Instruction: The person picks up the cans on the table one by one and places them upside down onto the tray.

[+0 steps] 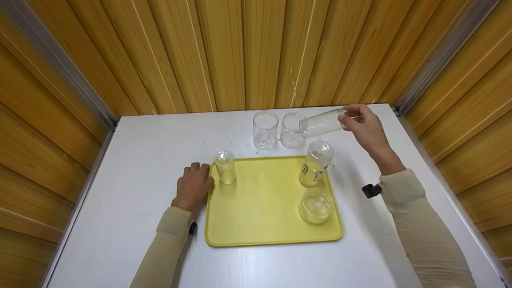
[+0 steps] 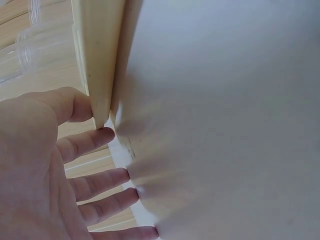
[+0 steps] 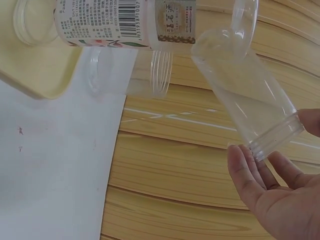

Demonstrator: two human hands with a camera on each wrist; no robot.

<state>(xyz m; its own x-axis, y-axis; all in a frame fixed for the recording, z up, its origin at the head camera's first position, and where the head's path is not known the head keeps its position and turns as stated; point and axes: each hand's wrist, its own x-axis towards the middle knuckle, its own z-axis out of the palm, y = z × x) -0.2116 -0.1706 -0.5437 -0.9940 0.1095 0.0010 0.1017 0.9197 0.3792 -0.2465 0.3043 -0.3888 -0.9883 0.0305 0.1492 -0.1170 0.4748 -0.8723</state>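
Observation:
In the head view my right hand (image 1: pixel 366 128) grips a clear plastic jar (image 1: pixel 322 123) by one end. The jar is tilted nearly on its side above the table. In the right wrist view, thumb and fingers hold its threaded neck (image 3: pixel 276 137). My left hand (image 1: pixel 193 185) rests on the table beside the left edge of a yellow tray (image 1: pixel 260 242). In the left wrist view its thumb and index finger touch the tray's rim (image 2: pixel 100 60), while the other fingertips rest on the table. A small clear jar (image 1: pixel 226 168) stands on the tray near this hand.
At the tray's right side are a tall jar with a printed label (image 1: pixel 314 170) and a wide, short jar (image 1: pixel 316 208). Two clear jars, one on the left (image 1: pixel 265 132) and one on the right (image 1: pixel 292 134), stand behind the tray, near the wood-patterned back wall (image 1: pixel 224 56).

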